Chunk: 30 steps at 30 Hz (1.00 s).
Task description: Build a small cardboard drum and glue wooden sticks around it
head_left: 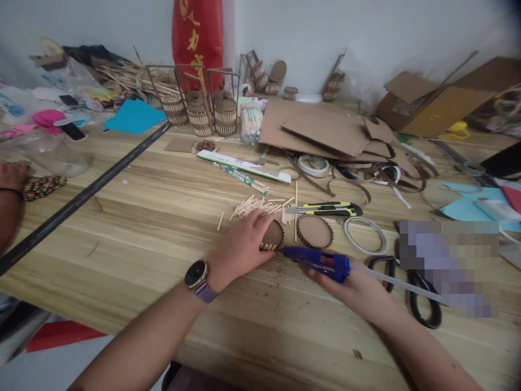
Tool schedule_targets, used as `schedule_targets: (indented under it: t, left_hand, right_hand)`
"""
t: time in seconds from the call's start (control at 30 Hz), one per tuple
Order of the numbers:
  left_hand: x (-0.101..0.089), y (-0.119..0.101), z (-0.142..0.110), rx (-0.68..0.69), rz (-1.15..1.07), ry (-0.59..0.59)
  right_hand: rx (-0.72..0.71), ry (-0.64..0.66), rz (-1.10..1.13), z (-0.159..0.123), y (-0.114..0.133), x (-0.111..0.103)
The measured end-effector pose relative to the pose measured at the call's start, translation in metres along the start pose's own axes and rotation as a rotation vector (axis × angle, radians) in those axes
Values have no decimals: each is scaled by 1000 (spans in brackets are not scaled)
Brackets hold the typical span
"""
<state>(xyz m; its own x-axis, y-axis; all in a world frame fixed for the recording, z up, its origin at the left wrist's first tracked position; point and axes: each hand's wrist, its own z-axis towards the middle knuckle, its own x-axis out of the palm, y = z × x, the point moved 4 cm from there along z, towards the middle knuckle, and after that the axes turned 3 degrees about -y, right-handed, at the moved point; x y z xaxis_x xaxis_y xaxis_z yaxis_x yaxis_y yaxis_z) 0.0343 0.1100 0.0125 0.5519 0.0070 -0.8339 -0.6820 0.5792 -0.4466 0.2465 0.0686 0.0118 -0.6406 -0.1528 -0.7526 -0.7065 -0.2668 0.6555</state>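
Observation:
My left hand point(246, 247), with a watch at the wrist, is closed around the rim of a round cardboard base point(272, 234) edged with corrugated strip. A few short stick pieces stand along its near edge. In my right hand point(350, 288) is a blue hot glue gun point(317, 262), a long clear glue stick trailing from its back. Its nozzle points left, close to the base's near rim. A second round cardboard base point(315, 232) lies just to the right. Behind my left hand is a loose pile of short wooden sticks point(256, 205).
A yellow-black utility knife point(325, 209), a tape roll point(365, 235) and black-handled scissors point(423, 298) lie near my right hand. Small stick-sided baskets point(199, 114) and cardboard sheets point(321, 127) stand behind. Another person's hand point(14, 176) is at the left.

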Motion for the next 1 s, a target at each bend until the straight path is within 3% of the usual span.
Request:
schedule_targets:
  t: [1.0]
  left_hand:
    - [-1, 0, 0, -4, 6, 4]
  right_hand:
    - [-5, -26, -26, 0, 2, 0]
